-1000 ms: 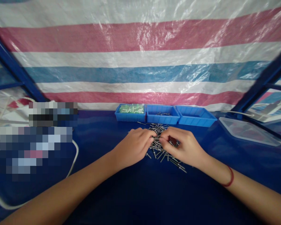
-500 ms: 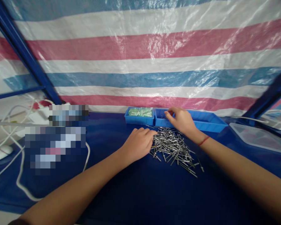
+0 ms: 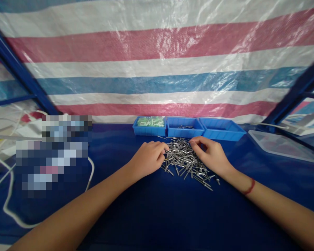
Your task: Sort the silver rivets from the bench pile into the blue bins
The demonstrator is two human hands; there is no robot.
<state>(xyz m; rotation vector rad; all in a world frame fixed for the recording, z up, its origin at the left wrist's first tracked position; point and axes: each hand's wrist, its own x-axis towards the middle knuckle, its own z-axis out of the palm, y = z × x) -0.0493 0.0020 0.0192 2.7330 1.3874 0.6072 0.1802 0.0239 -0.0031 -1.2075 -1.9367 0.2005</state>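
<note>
A loose pile of thin silvery metal rivets lies on the dark blue table. My left hand rests at the pile's left edge, its fingers curled and closed; what they hold is too small to make out. At the pile's upper right is my right hand, thumb and index finger pinched together over the rivets, the contents of the pinch hidden. Behind the pile, the middle blue bin has a few rivets in it. The left blue bin holds green-and-white packets.
A third blue bin stands at the right of the row. Further right lies a translucent plastic tray. White cables and blurred-out items occupy the table's left side. A striped plastic sheet hangs behind, between blue metal posts.
My right hand has moved from above the middle bin down to the rivet pile, its fingers now pinched. My left hand stays beside the pile. The camera view has shifted slightly.
</note>
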